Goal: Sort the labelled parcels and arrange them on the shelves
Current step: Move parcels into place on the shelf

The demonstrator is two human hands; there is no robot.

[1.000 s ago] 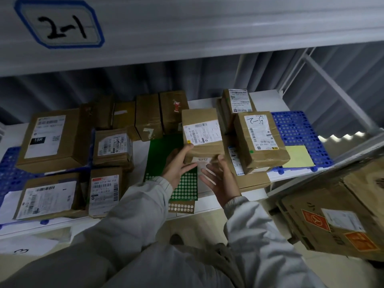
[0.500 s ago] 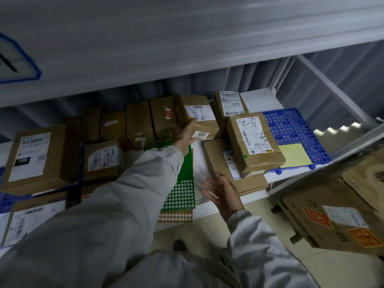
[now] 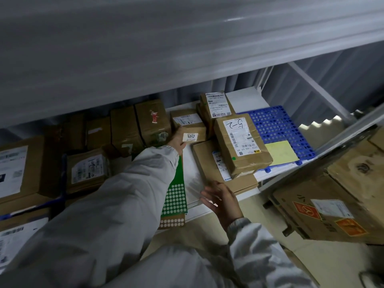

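— What sort of place is this?

— A parcel depot or stockroom. A white metal shelf (image 3: 245,100) holds taped cardboard parcels (image 3: 241,142) with barcode labels, one tagged 3012 (image 3: 190,136).

— Anything else?

— At 3 o'clock a blue perforated mat (image 3: 276,123) lines the shelf; at 4 o'clock a big carton with orange handling stickers (image 3: 324,215) sits on the floor.

Dim, bluish light; motion blur, wide-angle bending at the edges.
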